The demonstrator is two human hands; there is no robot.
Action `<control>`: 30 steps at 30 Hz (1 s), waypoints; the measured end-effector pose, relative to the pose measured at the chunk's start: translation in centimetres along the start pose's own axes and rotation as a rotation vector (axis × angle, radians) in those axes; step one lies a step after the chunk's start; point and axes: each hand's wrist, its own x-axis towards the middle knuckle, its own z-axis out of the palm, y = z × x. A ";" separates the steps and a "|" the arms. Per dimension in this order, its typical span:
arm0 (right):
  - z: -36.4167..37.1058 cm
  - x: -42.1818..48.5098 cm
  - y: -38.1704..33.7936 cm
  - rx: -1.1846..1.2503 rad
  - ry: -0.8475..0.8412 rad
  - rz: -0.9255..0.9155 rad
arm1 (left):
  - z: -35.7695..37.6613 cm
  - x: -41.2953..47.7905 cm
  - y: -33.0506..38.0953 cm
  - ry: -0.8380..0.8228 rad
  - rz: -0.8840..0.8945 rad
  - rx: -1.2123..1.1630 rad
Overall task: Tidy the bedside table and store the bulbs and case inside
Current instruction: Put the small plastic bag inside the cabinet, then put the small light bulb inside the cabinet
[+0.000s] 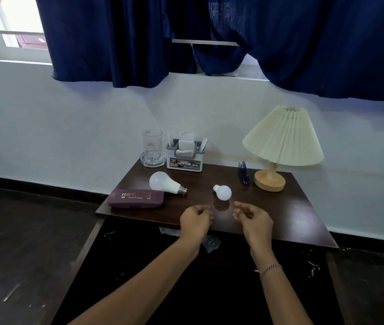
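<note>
Nothing is put away yet: the big bulb and purple case lie near the bedside table's left edge, the small bulb in the middle, and the left hand and right hand hover at the front edge, loosely curled, holding nothing.

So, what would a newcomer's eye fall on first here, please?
Probably the left hand and right hand, loosely curled and empty over the front of the table. Beyond them lie a small bulb mid-table and a large bulb beside the purple case, left. A cream lamp stands back right.
</note>
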 end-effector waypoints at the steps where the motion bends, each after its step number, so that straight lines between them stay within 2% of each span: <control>1: 0.1 1.0 -0.1 0.012 0.009 0.009 | 0.3 0.7 0.3 0.004 -0.001 0.014; 8: 1.5 7.9 0.5 0.020 0.038 0.119 | 2.7 4.8 1.7 0.057 0.024 0.119; 11: 1.8 9.9 0.5 -0.102 -0.096 0.153 | 3.5 5.9 1.5 0.044 0.040 0.182; 14: 1.7 11.2 0.7 -0.212 -0.252 0.107 | 4.2 6.7 1.2 -0.001 0.102 0.295; 19: 1.9 11.9 1.2 -0.145 -0.441 0.106 | 4.9 7.2 1.0 -0.025 0.120 0.313; 30: 2.2 9.9 1.7 0.032 -0.370 0.138 | 4.0 6.0 1.1 -0.003 0.158 0.323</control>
